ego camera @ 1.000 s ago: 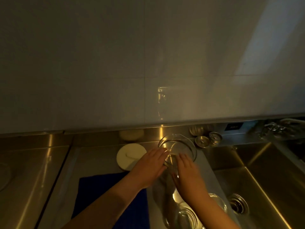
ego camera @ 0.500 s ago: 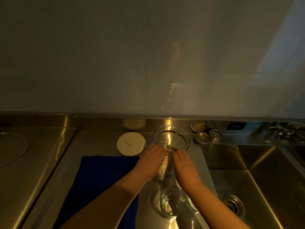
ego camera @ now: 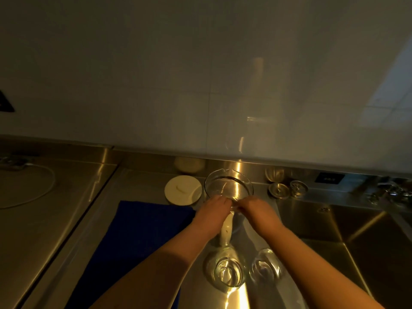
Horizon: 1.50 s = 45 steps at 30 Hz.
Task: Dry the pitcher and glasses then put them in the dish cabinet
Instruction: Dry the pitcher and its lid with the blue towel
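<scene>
Apparently the task was only at its beginning, as both hands, left hand [ego camera: 213,207] and right hand [ego camera: 256,208], gripped the glass pitcher [ego camera: 229,186] standing on the desk [ego camera: 142,188], while two glasses [ego camera: 227,273] waited undried and the blue towel [ego camera: 142,230] lay untouched.

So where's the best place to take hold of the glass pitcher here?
By its pale handle, which sticks out from the near side of the glass pitcher toward the person. Come from the near side, fingers wrapping the handle; the body is wide, round and smooth, likely harder to grip. Both hands now sit at its near rim.
</scene>
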{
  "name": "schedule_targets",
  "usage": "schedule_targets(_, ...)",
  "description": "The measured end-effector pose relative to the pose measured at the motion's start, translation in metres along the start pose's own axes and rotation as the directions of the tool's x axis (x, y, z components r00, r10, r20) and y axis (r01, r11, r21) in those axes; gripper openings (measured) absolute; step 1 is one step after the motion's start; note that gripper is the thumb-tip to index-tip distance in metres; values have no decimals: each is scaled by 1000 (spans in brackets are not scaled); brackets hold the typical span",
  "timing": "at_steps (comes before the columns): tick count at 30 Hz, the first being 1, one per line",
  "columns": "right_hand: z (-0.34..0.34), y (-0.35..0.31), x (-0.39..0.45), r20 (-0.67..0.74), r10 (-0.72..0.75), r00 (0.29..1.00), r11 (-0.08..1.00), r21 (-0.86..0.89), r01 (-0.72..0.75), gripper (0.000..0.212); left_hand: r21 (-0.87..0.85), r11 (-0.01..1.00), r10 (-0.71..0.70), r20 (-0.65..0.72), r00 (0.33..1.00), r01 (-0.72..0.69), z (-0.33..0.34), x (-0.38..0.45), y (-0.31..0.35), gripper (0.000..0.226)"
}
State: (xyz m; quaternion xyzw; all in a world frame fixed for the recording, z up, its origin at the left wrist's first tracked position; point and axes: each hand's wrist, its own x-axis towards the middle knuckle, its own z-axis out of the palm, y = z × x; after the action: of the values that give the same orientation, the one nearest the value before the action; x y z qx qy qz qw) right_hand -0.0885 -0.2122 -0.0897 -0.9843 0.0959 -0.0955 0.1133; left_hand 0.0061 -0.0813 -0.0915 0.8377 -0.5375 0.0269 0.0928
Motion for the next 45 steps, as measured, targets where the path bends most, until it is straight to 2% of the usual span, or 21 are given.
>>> schedule_targets(4, -2, 6, -1, 28, -71, 997, 997, 10, 71, 19, -37, 999, 29, 16, 999, -28, -4, -6, 0, 29)
schedule_targets(7, 7, -2, -11, -85, -76, 994, 991, 99, 84, 22, -10, 996, 84, 18, 996, -84, -3, -11, -5, 32)
schedule_targets(10, 17, -22, -19, -187, -56, 981, 983, 160, 86, 28, 47, 997, 61, 6, 998, -61, 0, -15, -17, 31)
schedule_targets(17, 26, -40, -12, -244, -33, 969, 982, 172, 77, 33, 54, 996, 78, -30, 996, -77, -1, -24, -29, 34)
schedule_targets(20, 27, -31, -16, -221, 14, 975, 980, 195, 30, 19, 55, 996, 77, -29, 997, -76, -1, -28, -27, 32)
schedule_targets(23, 24, -15, -16, -150, 36, 988, 985, 172, -10, 8, 66, 994, 86, -17, 996, -84, 2, -33, -24, 39)
schedule_targets(27, 10, 1, -9, -44, -99, 994, 992, 78, 102, 13, 13, 994, 105, -17, 994, -105, 2, -36, -19, 45)
schedule_targets(31, -10, 23, -3, 62, -133, 989, 991, 24, 131, 13, -83, 989, 126, 1, 992, -125, -2, -32, -9, 49)
schedule_targets(34, -13, 32, -8, 12, -125, 992, 992, 22, 124, 15, -59, 988, 145, 28, 989, -143, -5, -28, 2, 58)
schedule_targets(36, -5, 26, -20, -68, -136, 988, 990, 17, 137, 23, -13, 988, 156, 24, 988, -155, -3, -28, 4, 62)
schedule_targets(39, 18, 14, -37, -95, -126, 987, 992, -12, 126, 66, 108, 974, 198, 13, 980, -198, 3, -26, -1, 67)
schedule_targets(41, 28, 12, -40, -74, -84, 994, 996, -2, 84, 86, 188, 961, 198, 34, 980, -201, 6, -25, -1, 70)
schedule_targets(45, 34, 9, -40, -98, -29, 995, 999, -26, 27, 90, 209, 959, 188, 29, 982, -190, 4, -22, 6, 64)
